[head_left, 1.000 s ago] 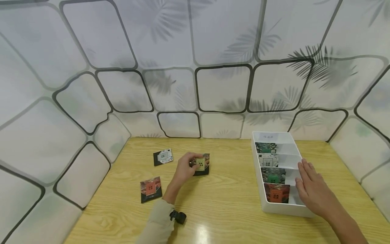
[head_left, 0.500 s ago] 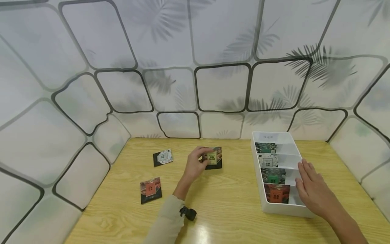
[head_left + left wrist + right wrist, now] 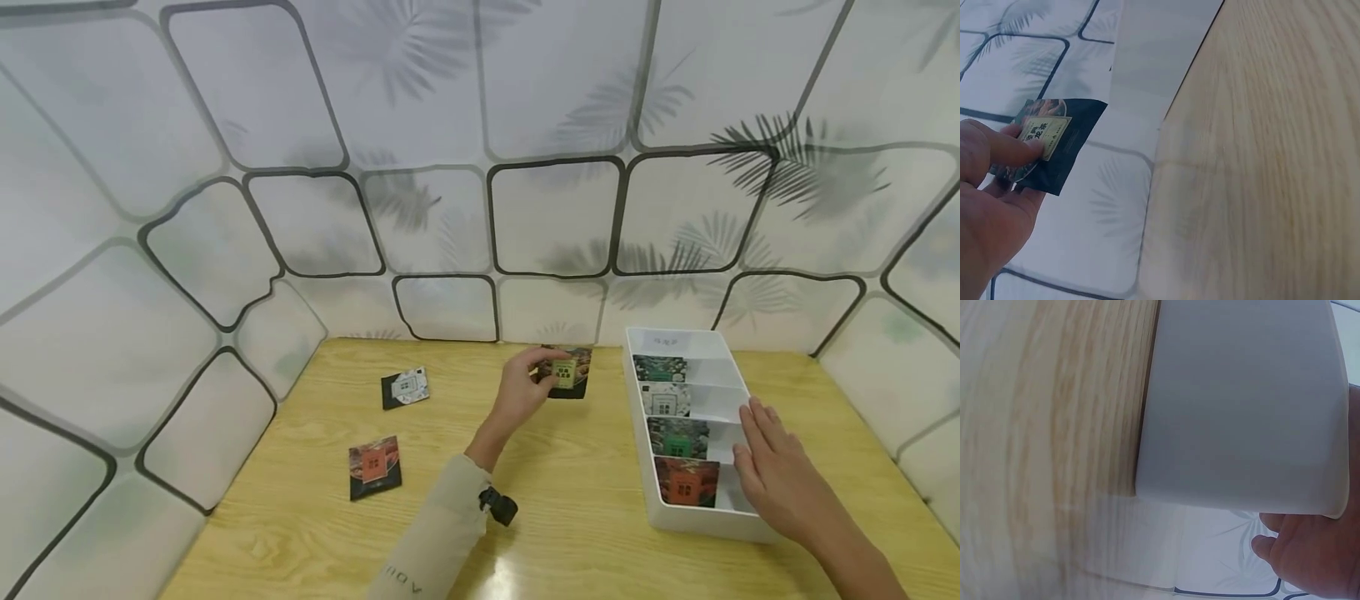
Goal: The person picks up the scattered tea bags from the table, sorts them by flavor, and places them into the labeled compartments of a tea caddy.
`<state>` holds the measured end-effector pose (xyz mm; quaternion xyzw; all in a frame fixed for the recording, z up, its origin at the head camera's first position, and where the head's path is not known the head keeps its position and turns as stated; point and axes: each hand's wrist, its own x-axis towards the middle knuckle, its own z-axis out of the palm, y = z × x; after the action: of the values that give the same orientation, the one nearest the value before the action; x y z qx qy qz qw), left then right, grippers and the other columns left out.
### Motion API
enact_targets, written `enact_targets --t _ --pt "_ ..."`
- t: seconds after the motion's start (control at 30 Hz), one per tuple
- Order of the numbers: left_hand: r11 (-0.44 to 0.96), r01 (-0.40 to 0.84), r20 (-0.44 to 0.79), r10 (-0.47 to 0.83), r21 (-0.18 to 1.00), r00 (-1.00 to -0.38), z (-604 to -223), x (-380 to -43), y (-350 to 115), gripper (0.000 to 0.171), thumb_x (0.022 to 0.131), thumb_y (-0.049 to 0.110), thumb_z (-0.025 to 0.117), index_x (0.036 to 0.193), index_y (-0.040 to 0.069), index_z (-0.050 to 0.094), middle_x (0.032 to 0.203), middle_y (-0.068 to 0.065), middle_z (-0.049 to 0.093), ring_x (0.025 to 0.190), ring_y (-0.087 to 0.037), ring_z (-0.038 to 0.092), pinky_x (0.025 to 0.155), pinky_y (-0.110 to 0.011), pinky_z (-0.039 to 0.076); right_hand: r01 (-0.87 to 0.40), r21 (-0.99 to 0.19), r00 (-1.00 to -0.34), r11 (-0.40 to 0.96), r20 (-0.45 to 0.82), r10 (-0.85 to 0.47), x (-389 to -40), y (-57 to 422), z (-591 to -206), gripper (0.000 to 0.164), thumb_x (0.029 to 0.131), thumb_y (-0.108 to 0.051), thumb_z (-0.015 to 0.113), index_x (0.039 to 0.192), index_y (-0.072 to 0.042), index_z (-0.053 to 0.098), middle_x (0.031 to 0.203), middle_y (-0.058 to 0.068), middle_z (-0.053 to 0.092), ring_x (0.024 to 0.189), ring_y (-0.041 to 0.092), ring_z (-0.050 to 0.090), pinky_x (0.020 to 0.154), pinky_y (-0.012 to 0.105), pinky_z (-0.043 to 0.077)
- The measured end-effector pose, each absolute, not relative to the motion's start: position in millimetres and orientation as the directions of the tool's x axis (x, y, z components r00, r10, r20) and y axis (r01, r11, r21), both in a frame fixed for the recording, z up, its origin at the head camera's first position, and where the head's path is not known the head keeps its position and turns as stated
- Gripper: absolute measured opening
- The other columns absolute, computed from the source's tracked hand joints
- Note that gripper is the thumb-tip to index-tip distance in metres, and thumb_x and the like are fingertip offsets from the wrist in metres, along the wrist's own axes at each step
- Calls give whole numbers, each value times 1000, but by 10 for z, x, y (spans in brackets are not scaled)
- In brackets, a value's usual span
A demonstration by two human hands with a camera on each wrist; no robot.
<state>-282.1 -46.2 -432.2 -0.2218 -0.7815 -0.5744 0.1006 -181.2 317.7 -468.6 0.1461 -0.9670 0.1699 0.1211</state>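
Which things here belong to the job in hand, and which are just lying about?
In the job:
Yellow-labelled packet, held by the left hand
White divided box, with the right hand at its side
Probably the red-labelled packet and white-patterned packet on the table, resembling the boxed packets

Apparently just around:
Black wrist device
Patterned backdrop

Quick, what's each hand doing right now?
Left hand: holding the yellow-label packet.
Right hand: open, against the box.

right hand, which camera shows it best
The head view: it shows the right hand most fully, against the white box. The right wrist view catches only part, cut off by the picture's edge; the left wrist view shows none.
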Motion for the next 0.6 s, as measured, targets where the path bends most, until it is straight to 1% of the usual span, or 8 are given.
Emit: enact_targets --t 0.17,0.27,0.4,0.43,0.5,0.6 --pt "252 477 418 255 842 -872 -4265 -2899 -274 38 91 -19 61 117 5 75 113 -11 67 73 -10 47 59 -22 41 -316 -304 -933 899 274 -235 -1813 3186 -4696 58 110 -18 35 155 16 21 165 32 10 154 44 0 118 69 7" --pt "249 476 420 247 843 -873 -4248 -2955 -175 39 89 -20 61 115 5 76 114 -8 70 75 -11 54 61 -21 44 -309 -308 -935 900 273 -228 -1800 3191 -4704 58 110 -18 35 155 17 20 165 32 10 154 44 0 118 68 6" --pt "234 469 419 232 852 -878 -4220 -3020 -71 38 88 -20 62 112 5 77 114 -5 73 87 -14 63 66 -19 49 -309 -313 -936 898 269 -228 -1786 3196 -4709 58 111 -19 34 155 16 19 165 32 9 155 43 -2 118 68 4" --pt "227 468 419 234 854 -877 -4211 -3034 -50 38 88 -20 62 112 6 77 114 -5 73 87 -16 64 65 -19 49 -310 -315 -936 897 268 -229 -1784 3194 -4708 59 111 -19 34 155 16 19 166 31 8 155 42 -3 119 67 3" --pt "207 467 419 237 860 -876 -4193 -3067 -8 38 89 -19 62 113 6 76 114 -4 72 87 -17 63 64 -19 48 -314 -312 -933 896 275 -231 -1791 3192 -4699 58 110 -19 34 156 16 19 166 31 10 155 42 -2 118 68 5" --pt "176 481 434 250 859 -866 -4178 -3115 53 37 90 -19 61 115 5 75 115 -6 71 87 -18 63 64 -21 48 -319 -315 -931 894 281 -233 -1801 3181 -4685 58 110 -19 34 156 15 21 166 31 11 155 43 1 119 67 6"
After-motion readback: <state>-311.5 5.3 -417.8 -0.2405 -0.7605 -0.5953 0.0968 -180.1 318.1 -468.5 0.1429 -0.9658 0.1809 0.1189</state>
